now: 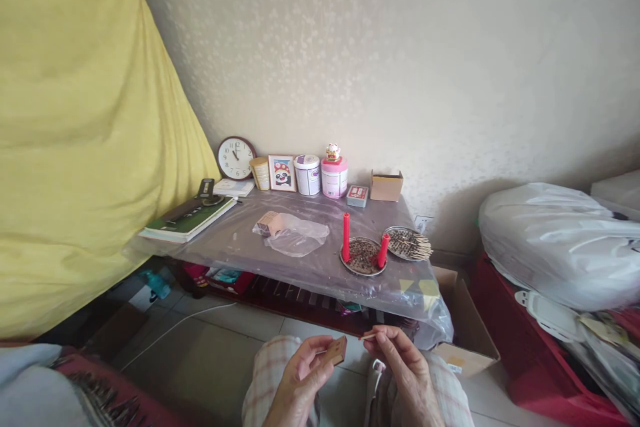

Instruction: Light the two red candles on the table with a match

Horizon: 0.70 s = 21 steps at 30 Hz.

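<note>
Low in the head view, my left hand (303, 377) grips a small brown matchbox (337, 350) between thumb and fingers, its side turned to the right. Just across from it, my right hand (400, 364) pinches a thin matchstick (369, 336) that points toward the box; a small gap separates them. Beyond both hands, two red candles stand on a round metal plate (364, 272): a taller upright candle (346, 237) and a shorter, slightly tilted candle (383, 250). A second plate (395, 232) beside it carries many matchsticks (420, 248).
The low table (310, 280) has a plastic cover. On it lie a clear bag (305, 234) with small boxes (270, 222) and a green book (187, 219). A clock (236, 158), tins (307, 177) and a carton (387, 187) line the wall. An open cardboard box (470, 327) stands right.
</note>
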Tool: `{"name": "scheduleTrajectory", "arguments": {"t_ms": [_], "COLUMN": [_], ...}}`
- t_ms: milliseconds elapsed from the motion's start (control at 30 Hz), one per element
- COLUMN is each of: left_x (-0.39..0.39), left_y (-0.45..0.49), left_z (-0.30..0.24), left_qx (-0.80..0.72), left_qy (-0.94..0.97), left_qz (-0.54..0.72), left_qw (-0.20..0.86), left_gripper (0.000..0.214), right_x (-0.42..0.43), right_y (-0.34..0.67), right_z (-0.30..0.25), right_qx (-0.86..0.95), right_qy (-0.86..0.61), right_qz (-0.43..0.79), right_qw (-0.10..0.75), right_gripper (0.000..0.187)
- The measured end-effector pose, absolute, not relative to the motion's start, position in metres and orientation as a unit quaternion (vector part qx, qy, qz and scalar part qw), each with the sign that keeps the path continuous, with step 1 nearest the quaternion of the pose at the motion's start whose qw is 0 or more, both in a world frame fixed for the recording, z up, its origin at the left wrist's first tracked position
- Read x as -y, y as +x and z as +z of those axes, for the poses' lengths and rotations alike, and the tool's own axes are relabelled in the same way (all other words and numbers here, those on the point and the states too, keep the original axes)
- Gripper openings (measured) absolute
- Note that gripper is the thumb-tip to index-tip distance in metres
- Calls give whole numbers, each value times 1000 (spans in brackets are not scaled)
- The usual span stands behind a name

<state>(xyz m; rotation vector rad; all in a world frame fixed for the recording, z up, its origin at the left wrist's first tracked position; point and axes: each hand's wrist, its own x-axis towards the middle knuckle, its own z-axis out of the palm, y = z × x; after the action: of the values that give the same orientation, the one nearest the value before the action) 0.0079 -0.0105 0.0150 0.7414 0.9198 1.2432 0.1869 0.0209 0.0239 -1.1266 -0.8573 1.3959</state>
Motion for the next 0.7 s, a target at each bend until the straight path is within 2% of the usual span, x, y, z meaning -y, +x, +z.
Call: {"name": "scheduleTrajectory", "arguments": {"t_ms": [300, 700], "left_x": [8, 2], "left_y": [10, 4], "left_z": [3, 14], "left_qx": [-405, -408], "left_qy": [290, 316], "left_qz": [570, 559], "left_qw": [653, 649], "left_gripper": [33, 32], "right_x": [-21, -27], "right_y": [185, 183], "right_z": [24, 28], "right_qx": [365, 411], "right_qy": [-480, -451], "right_qz": [578, 560], "right_qw": [550, 560], "right_gripper": [21, 24]}}
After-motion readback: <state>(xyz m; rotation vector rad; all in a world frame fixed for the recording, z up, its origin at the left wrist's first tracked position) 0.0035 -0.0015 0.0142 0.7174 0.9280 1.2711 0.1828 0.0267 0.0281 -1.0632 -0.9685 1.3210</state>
